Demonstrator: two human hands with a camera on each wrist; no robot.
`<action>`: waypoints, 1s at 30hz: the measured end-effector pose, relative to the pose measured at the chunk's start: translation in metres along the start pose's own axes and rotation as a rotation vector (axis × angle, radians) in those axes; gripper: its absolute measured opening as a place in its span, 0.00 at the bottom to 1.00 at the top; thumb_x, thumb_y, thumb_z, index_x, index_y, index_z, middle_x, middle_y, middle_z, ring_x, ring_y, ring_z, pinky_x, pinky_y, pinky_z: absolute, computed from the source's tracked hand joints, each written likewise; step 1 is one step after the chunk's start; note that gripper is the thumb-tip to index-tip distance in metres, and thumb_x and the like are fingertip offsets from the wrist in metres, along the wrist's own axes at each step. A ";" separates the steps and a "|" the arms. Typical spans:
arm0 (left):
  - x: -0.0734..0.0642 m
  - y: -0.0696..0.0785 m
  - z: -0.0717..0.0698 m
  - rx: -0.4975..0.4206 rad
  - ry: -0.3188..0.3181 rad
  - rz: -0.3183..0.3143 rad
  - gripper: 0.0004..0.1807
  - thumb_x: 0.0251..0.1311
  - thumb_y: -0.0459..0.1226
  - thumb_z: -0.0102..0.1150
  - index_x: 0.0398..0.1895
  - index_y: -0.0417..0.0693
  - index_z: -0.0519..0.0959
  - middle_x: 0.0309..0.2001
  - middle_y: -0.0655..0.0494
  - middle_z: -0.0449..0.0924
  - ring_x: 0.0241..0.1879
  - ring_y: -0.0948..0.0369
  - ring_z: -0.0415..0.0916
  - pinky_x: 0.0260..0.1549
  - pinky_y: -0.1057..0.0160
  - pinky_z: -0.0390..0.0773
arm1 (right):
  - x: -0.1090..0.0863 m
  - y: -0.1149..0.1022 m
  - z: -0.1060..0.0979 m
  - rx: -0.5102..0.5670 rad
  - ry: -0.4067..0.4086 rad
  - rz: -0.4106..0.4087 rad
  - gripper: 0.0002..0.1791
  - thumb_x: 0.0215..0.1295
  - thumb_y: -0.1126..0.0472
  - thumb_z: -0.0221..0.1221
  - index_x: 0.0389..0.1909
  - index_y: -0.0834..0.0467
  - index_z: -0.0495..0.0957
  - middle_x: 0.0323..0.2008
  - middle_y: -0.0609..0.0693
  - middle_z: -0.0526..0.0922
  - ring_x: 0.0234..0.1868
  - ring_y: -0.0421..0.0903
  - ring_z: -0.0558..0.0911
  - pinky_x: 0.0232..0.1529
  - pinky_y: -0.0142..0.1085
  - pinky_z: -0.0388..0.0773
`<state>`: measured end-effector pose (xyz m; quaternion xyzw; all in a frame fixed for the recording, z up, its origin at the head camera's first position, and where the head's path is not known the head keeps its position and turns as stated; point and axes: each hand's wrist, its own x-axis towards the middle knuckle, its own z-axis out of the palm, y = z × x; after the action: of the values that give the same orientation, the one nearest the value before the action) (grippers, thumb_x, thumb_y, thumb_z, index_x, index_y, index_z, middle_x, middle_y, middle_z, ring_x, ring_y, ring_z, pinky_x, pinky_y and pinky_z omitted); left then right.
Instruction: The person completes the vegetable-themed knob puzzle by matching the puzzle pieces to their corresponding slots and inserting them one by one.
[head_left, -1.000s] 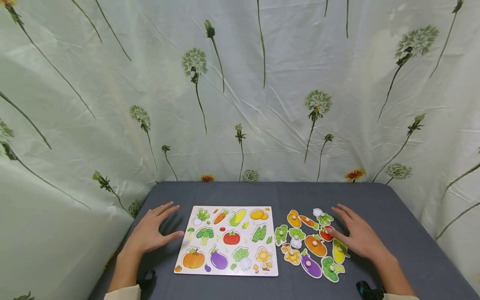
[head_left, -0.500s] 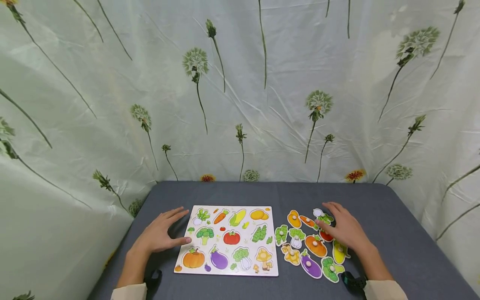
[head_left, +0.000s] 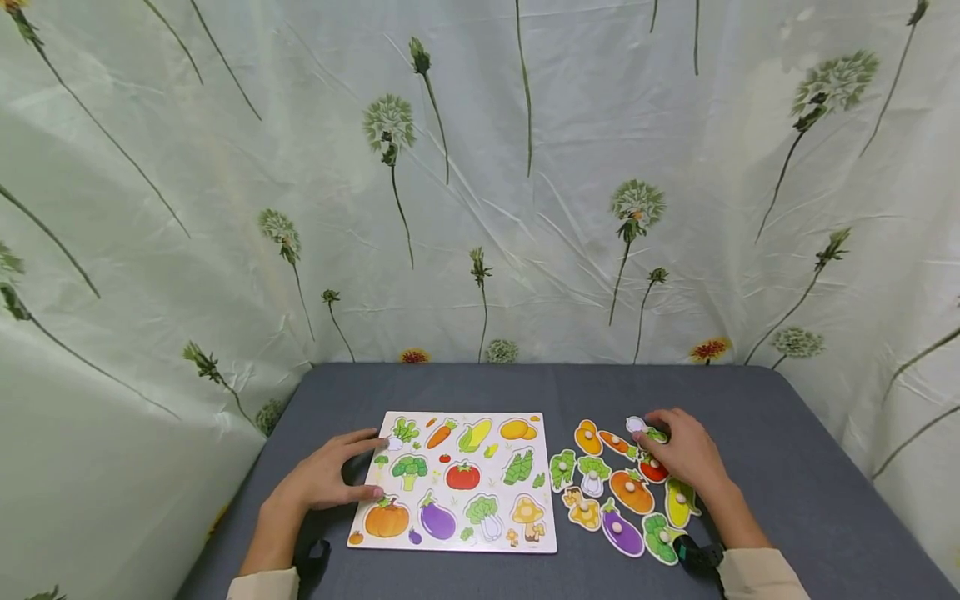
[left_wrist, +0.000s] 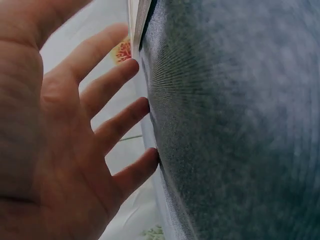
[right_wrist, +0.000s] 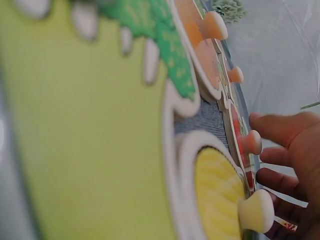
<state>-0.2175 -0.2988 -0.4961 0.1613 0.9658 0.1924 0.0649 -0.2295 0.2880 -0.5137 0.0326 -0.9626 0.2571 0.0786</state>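
Note:
A white puzzle board [head_left: 431, 540] printed with vegetables lies on the grey cloth. Its left edge is where my left hand [head_left: 322, 477] is, thumb and fingertips over the border, fingers spread. The left wrist view shows that hand's [left_wrist: 75, 135] fingers extended, with the board's edge [left_wrist: 136, 20] by the upper ones. To the right of the board my right hand [head_left: 688, 450] is over the turnip piece [head_left: 636, 425], partly covering its leaves. Thumb and fingers stand apart in the right wrist view, where the hand [right_wrist: 305, 160] is beyond the tomato piece's knob [right_wrist: 253, 142].
Loose knobbed pieces lie close together right of the board, among them an eggplant [head_left: 622, 532], a pumpkin [head_left: 631, 492], a corn [head_left: 679, 503], a broccoli [head_left: 660, 540], a carrot [head_left: 617, 443] and a tomato [head_left: 652, 468]. A flowered curtain [head_left: 555, 275] hangs behind the table.
My right hand has moved left from beside the tomato and corn pieces to over the turnip piece. My left hand has moved right, to the board's left edge.

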 end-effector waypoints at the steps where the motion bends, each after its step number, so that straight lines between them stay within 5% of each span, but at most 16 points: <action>1: 0.000 0.000 0.000 -0.001 -0.004 0.003 0.46 0.47 0.67 0.70 0.71 0.61 0.76 0.76 0.47 0.67 0.73 0.38 0.64 0.58 0.26 0.72 | 0.000 0.001 0.001 0.005 0.009 0.000 0.26 0.65 0.45 0.69 0.53 0.61 0.84 0.48 0.59 0.83 0.47 0.57 0.82 0.48 0.58 0.80; 15: 0.000 -0.001 -0.003 -0.016 -0.018 0.012 0.44 0.50 0.61 0.72 0.71 0.57 0.76 0.74 0.45 0.70 0.73 0.37 0.64 0.64 0.27 0.67 | -0.002 0.005 0.005 0.026 0.077 0.079 0.17 0.65 0.49 0.69 0.42 0.59 0.87 0.40 0.55 0.83 0.38 0.50 0.80 0.37 0.41 0.75; 30: 0.000 -0.004 -0.003 -0.042 -0.055 0.003 0.51 0.45 0.62 0.76 0.74 0.54 0.72 0.75 0.44 0.68 0.74 0.33 0.61 0.65 0.24 0.62 | -0.003 0.000 0.005 0.050 0.126 0.032 0.14 0.68 0.55 0.67 0.45 0.61 0.87 0.43 0.59 0.84 0.43 0.55 0.82 0.44 0.51 0.80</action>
<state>-0.2190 -0.3033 -0.4948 0.1666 0.9592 0.2080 0.0945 -0.2277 0.2860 -0.5185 0.0032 -0.9495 0.2837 0.1342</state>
